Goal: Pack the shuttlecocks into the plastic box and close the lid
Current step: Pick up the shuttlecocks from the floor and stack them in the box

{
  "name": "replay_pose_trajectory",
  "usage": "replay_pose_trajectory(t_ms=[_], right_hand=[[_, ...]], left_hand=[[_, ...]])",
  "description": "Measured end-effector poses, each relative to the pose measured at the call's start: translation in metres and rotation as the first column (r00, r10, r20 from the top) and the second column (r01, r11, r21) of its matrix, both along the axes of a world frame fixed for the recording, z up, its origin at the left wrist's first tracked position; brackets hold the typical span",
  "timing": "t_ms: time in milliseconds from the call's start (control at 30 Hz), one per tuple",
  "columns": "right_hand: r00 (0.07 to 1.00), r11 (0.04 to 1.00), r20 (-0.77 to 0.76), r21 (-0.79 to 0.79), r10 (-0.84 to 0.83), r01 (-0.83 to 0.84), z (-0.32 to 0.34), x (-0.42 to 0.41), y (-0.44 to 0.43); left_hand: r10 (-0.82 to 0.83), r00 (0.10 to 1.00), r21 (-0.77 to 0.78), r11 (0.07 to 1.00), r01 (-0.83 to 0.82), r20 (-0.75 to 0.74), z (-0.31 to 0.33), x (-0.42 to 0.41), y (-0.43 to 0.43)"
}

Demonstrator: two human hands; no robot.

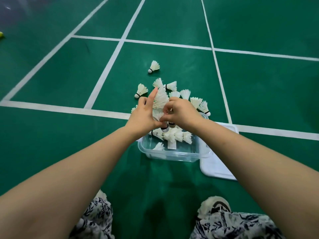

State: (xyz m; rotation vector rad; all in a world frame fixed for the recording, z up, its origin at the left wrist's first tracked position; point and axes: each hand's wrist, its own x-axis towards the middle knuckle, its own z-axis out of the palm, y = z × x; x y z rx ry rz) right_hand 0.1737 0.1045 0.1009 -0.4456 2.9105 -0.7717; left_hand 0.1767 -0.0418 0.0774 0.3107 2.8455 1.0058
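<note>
Patterned black-and-white trousers [96,219] and a pale worn shoe [216,204] sit closest, on the green court floor [155,187]. Both bare forearms reach forward to where the two grips meet. The left grip [145,116] and right grip [183,112] together hold nested white feather shuttlecocks [161,99]. The long axis of these runs away from the person and leans slightly left, feather skirts at the far end and cork base at the near end. The left grip closes round them with its thumb near the cork and its forefinger laid straight along the skirt. The right grip pinches the feathers midway with curled fingers. Directly beneath the grips stands a clear rectangular plastic box [172,155], open, with several packed shuttlecocks [177,135] lying on their sides at its far end, while the near end shows bare bottom. Right of the right grip, partly hidden under that forearm, a white plastic lid [215,168] lies flat, touching the box's right side. Beyond the grips loose shuttlecocks [172,86] crowd the floor, and one lone shuttlecock [154,66] lies farther off. Left of the left grip the floor is open, crossed by white court lines [69,109].
</note>
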Motion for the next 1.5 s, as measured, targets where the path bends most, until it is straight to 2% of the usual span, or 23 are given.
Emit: replay_pose_trajectory(t_ms=[200,333,500,633,933,1233,1500], right_hand=[[0.999,0.992,0.046,-0.122,-0.018,0.024,-0.021,0.011,0.009],[0.998,0.991,0.041,-0.127,-0.046,0.051,-0.042,0.012,0.013],[0.965,0.962,0.166,-0.149,-0.205,0.230,-0.075,0.015,0.020],[0.888,0.923,0.323,-0.087,-0.329,0.374,-0.107,0.013,0.028],[0.815,0.916,0.425,0.112,-0.394,0.385,-0.146,0.009,0.021],[0.719,0.831,0.475,0.048,-0.507,0.555,-0.149,0.000,0.013],[0.633,0.826,0.614,0.057,-0.472,0.561,-0.149,-0.002,0.004]], left_hand=[[0.002,0.999,0.108,0.994,-0.008,0.053,-0.011,0.007,0.006],[0.009,0.998,0.097,0.995,-0.016,0.068,-0.025,0.005,0.006],[0.080,0.996,0.038,0.996,-0.082,0.043,-0.041,-0.002,0.001],[0.063,0.997,-0.012,0.998,-0.062,0.039,-0.055,-0.005,0.000],[0.029,0.998,-0.020,0.999,-0.028,0.049,-0.077,-0.013,0.005],[0.030,0.998,-0.011,1.000,-0.029,0.058,-0.083,-0.016,0.002],[0.030,0.997,-0.023,0.999,-0.028,0.070,-0.083,-0.014,-0.002]])
